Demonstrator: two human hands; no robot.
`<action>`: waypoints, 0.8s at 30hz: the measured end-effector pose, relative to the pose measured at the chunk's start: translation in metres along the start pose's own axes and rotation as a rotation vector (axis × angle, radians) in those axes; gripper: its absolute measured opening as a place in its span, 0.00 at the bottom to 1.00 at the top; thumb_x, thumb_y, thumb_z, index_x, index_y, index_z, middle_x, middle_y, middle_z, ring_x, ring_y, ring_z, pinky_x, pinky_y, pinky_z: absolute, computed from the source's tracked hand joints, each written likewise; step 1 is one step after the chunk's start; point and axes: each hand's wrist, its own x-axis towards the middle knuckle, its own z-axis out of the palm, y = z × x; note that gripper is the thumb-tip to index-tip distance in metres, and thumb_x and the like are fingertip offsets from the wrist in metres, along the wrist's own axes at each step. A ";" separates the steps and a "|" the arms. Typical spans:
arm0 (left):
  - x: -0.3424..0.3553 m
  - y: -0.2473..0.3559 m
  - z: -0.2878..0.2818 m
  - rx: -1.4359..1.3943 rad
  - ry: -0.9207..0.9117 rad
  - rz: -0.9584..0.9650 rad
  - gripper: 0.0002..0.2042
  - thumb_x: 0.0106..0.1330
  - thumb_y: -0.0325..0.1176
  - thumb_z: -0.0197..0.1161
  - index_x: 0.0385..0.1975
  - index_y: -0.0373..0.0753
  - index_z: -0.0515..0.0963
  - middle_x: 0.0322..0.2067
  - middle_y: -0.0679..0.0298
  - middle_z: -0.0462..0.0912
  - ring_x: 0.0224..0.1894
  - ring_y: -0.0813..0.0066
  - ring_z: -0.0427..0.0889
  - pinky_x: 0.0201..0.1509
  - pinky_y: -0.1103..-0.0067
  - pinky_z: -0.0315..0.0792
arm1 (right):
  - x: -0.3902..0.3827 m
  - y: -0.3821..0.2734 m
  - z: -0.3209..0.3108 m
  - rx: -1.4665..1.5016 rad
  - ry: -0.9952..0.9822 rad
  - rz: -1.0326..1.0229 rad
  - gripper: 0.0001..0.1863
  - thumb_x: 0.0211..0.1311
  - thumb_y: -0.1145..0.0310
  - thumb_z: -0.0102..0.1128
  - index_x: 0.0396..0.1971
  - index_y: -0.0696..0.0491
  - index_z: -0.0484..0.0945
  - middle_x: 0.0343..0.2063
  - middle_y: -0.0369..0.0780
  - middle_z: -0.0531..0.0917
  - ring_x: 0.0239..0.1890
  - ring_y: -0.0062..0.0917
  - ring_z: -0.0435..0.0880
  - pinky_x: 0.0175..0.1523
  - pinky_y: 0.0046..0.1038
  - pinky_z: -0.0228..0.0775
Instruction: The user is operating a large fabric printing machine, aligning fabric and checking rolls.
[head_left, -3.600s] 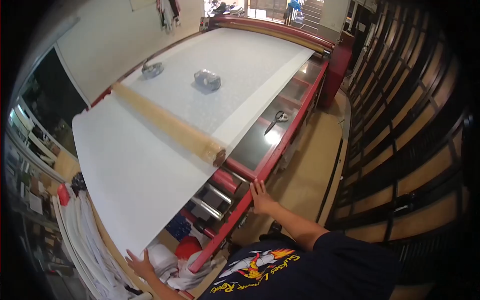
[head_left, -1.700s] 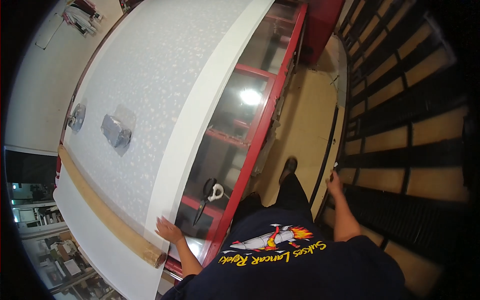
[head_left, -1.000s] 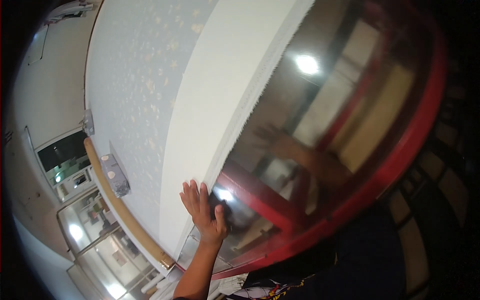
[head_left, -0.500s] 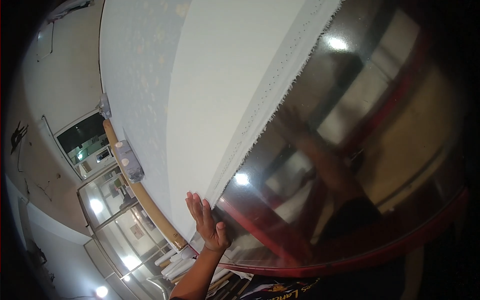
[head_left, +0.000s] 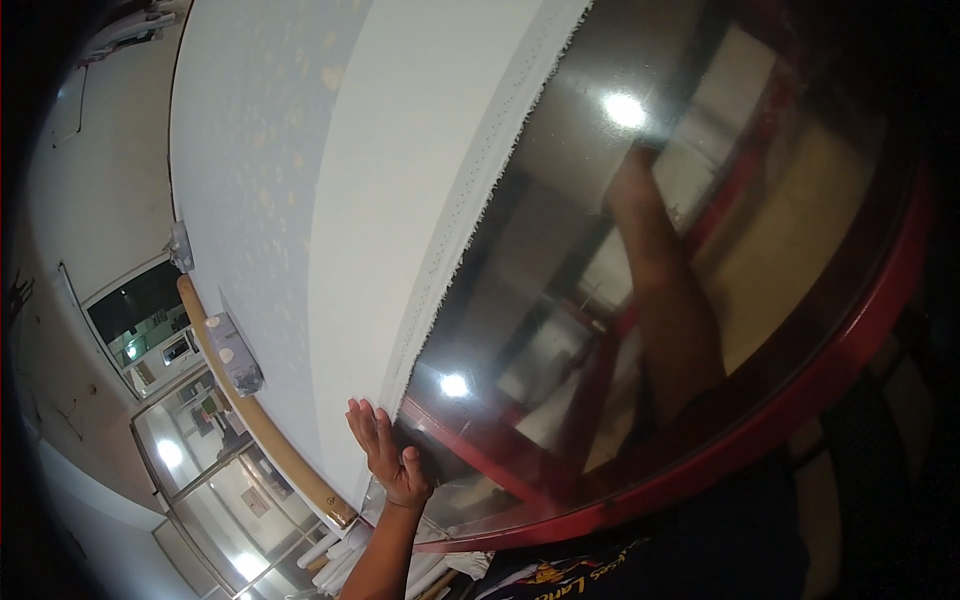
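Head view: the white cloth (head_left: pixel 400 150) lies left of the bare glass panel (head_left: pixel 560 190), its frayed edge alongside. At the panel's near-left corner, the left hand (head_left: pixel 390 460) is spread, grasping nothing; right-hand grip cannot be determined. Light, flat pressure should avoid wrinkling.

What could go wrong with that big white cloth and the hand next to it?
The left hand is right at the edge of the white cloth, so a sideways push might wrinkle or shift it. The cloth's long edge looks frayed, so loose threads could perhaps snag on a finger. And the brown roll looks round, so a bump might make it roll.
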 end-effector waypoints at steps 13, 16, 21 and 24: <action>-0.006 -0.005 -0.005 0.045 -0.018 0.043 0.29 0.73 0.41 0.50 0.74 0.39 0.63 0.76 0.51 0.56 0.79 0.40 0.48 0.79 0.46 0.33 | -0.058 -0.176 -0.305 -0.010 -0.321 -0.226 0.27 0.79 0.62 0.41 0.73 0.55 0.57 0.64 0.47 0.73 0.65 0.33 0.74 0.68 0.38 0.68; -0.006 -0.003 -0.002 0.004 0.001 0.042 0.29 0.73 0.40 0.51 0.72 0.38 0.65 0.75 0.51 0.59 0.79 0.42 0.48 0.78 0.46 0.34 | -0.154 -0.209 -0.323 -0.404 0.513 -0.249 0.32 0.73 0.72 0.53 0.74 0.49 0.54 0.47 0.42 0.80 0.42 0.27 0.83 0.46 0.28 0.80; -0.006 0.002 -0.015 0.026 -0.026 0.019 0.28 0.74 0.39 0.52 0.73 0.41 0.64 0.75 0.54 0.60 0.80 0.48 0.49 0.79 0.49 0.35 | -0.333 -0.189 -0.374 -0.378 0.668 -0.114 0.37 0.67 0.81 0.47 0.75 0.49 0.50 0.37 0.42 0.78 0.32 0.27 0.79 0.38 0.26 0.76; -0.007 0.012 -0.015 -0.021 0.032 0.054 0.27 0.75 0.40 0.52 0.73 0.42 0.65 0.74 0.54 0.62 0.79 0.50 0.50 0.79 0.49 0.36 | -0.386 -0.190 -0.379 -0.323 0.574 -0.164 0.28 0.74 0.75 0.44 0.72 0.49 0.57 0.44 0.44 0.77 0.36 0.30 0.81 0.40 0.29 0.82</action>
